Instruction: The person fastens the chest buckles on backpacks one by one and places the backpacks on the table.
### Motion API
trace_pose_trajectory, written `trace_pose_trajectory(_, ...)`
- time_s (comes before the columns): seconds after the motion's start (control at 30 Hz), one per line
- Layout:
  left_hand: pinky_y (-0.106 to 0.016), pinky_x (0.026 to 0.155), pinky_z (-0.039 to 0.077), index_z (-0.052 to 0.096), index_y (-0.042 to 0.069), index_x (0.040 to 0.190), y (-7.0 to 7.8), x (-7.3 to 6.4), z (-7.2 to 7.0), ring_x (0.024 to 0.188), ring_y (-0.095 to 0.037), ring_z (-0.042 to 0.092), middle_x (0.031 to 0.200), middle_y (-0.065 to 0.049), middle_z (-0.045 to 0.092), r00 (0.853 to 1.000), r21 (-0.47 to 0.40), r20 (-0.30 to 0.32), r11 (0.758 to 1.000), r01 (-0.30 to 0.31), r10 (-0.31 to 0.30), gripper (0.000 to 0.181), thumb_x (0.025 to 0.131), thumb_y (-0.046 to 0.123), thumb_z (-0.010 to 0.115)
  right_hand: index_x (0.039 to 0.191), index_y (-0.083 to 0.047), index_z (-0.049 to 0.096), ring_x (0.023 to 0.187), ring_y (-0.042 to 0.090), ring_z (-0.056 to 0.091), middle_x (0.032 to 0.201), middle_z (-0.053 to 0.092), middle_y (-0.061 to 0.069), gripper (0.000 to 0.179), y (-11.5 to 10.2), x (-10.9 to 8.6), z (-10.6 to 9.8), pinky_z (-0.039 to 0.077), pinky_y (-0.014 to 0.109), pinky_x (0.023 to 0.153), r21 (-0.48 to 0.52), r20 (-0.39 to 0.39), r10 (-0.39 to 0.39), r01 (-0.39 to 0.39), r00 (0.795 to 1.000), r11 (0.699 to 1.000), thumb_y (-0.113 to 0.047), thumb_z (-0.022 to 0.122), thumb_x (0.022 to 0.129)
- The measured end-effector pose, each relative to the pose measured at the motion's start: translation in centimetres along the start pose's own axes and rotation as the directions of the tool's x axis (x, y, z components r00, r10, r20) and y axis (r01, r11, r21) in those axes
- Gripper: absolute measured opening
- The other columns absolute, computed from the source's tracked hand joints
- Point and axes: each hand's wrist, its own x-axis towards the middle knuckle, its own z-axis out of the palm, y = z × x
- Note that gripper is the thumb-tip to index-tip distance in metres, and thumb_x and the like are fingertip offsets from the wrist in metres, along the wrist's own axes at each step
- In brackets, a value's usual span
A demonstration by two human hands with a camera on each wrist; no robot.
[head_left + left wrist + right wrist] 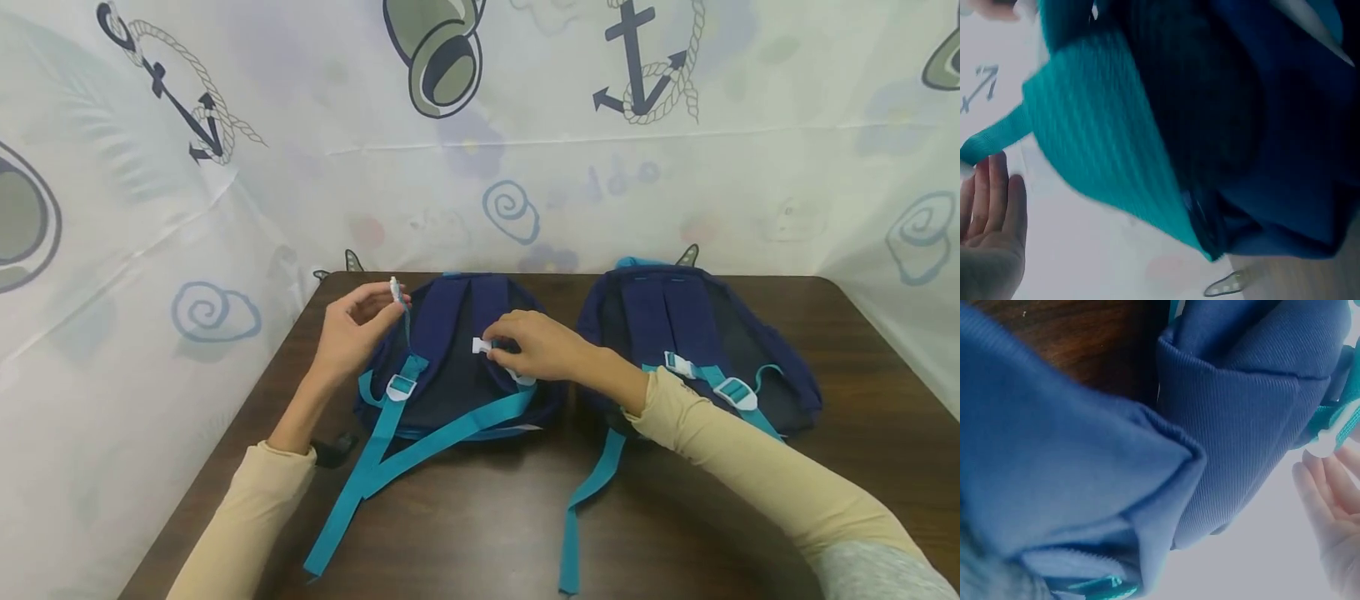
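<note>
Two navy backpacks lie back-up on the table; the left backpack (pixel 450 400) is under both hands. Above its left side my left hand (pixel 356 329) pinches a small white buckle piece (pixel 395 289) on a thin teal strap between thumb and fingers. Over the middle of the same bag, my right hand (pixel 543 346) pinches another white buckle piece (pixel 482 345). The two pieces are apart. In the left wrist view a teal strap (pixel 997 134) runs to the fingers. The right wrist view shows white plastic (pixel 1322 444) on teal webbing at the fingertips.
The right backpack (pixel 795 392) lies under the right forearm, with white buckles (pixel 737 393) on its straps. Loose teal webbing (pixel 337 525) trails from the left bag over the brown table (pixel 480 542). Another teal strap end (pixel 570 550) hangs towards the front. A patterned cloth (pixel 420 192) stands behind.
</note>
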Motion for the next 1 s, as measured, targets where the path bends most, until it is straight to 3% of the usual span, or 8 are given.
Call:
trace_pose_trajectory(0.07,-0.028,0.088,0.056,0.066,0.006,0.124,0.1,0.1,0.8,0.099,-0.016,0.069,0.110,-0.013,0.072,0.998,0.148,0.065,0.989,-0.017,0.007,0.032,0.095,0.018,0.069,0.121,-0.008,0.070,0.101,0.018,0.063,0.112,0.072,0.004,0.029,0.0,0.0,-0.2,0.054,0.034,0.091,-0.004,-0.004,-0.009,0.009,1.000,1.000,-0.022,0.066,0.096)
trace_pose_trajectory(0.1,-0.032,0.088,0.056,0.067,0.007,0.124,0.2,0.2,1.1,0.099,-0.018,0.068,0.109,-0.011,0.072,0.995,0.235,0.103,0.971,-0.035,0.011,0.031,0.095,0.018,0.069,0.121,-0.008,0.070,0.101,0.018,0.063,0.112,0.072,0.004,0.029,0.1,0.0,-0.3,0.054,0.035,0.091,-0.005,-0.004,-0.012,0.012,1.000,1.000,-0.022,0.066,0.096)
trace_pose_trajectory(0.2,-0.040,0.085,0.054,0.068,0.008,0.122,0.3,0.2,1.9,0.097,-0.021,0.064,0.105,-0.006,0.068,0.971,0.459,0.238,0.879,-0.125,0.014,0.030,0.094,0.017,0.069,0.121,-0.007,0.070,0.101,0.019,0.063,0.113,0.072,0.005,0.029,0.1,0.0,-0.6,0.054,0.035,0.093,-0.005,-0.002,-0.017,0.017,1.000,1.000,-0.022,0.066,0.096)
trace_pose_trajectory(0.27,-0.040,0.083,0.053,0.068,0.006,0.122,0.5,0.2,2.4,0.095,-0.022,0.061,0.105,-0.005,0.067,0.946,0.530,0.324,0.828,-0.185,0.004,0.030,0.093,0.016,0.069,0.120,-0.007,0.070,0.100,0.020,0.063,0.112,0.072,0.006,0.028,0.1,0.0,-0.8,0.054,0.036,0.093,-0.005,-0.002,-0.015,0.015,1.000,1.000,-0.021,0.066,0.096)
trace_pose_trajectory(0.37,-0.036,0.077,0.053,0.068,0.005,0.122,0.7,0.4,2.9,0.091,-0.020,0.060,0.104,-0.005,0.066,0.913,0.565,0.406,0.795,-0.222,-0.034,0.031,0.093,0.016,0.069,0.120,-0.006,0.070,0.099,0.023,0.063,0.111,0.071,0.006,0.028,0.0,0.0,-1.1,0.054,0.036,0.092,-0.007,-0.003,-0.012,0.012,1.000,1.000,-0.020,0.067,0.096)
trace_pose_trajectory(0.6,-0.033,0.078,0.054,0.069,0.004,0.122,1.3,0.7,3.8,0.090,-0.017,0.062,0.104,-0.003,0.067,0.874,0.573,0.475,0.791,-0.215,-0.106,0.031,0.094,0.017,0.068,0.120,-0.006,0.070,0.100,0.023,0.063,0.112,0.071,0.007,0.028,-0.2,0.0,-1.1,0.054,0.035,0.091,-0.020,0.006,-0.017,0.017,1.000,1.000,-0.020,0.066,0.096)
trace_pose_trajectory(1.0,-0.030,0.074,0.054,0.070,0.005,0.121,1.4,0.7,4.6,0.086,-0.015,0.061,0.106,-0.004,0.068,0.840,0.546,0.538,0.790,-0.277,-0.077,0.028,0.094,0.014,0.068,0.119,-0.006,0.071,0.094,0.017,0.061,0.107,0.071,0.005,0.027,-0.5,0.3,-0.2,0.053,0.029,0.083,-0.072,0.024,-0.068,0.070,0.997,0.995,-0.019,0.067,0.096)
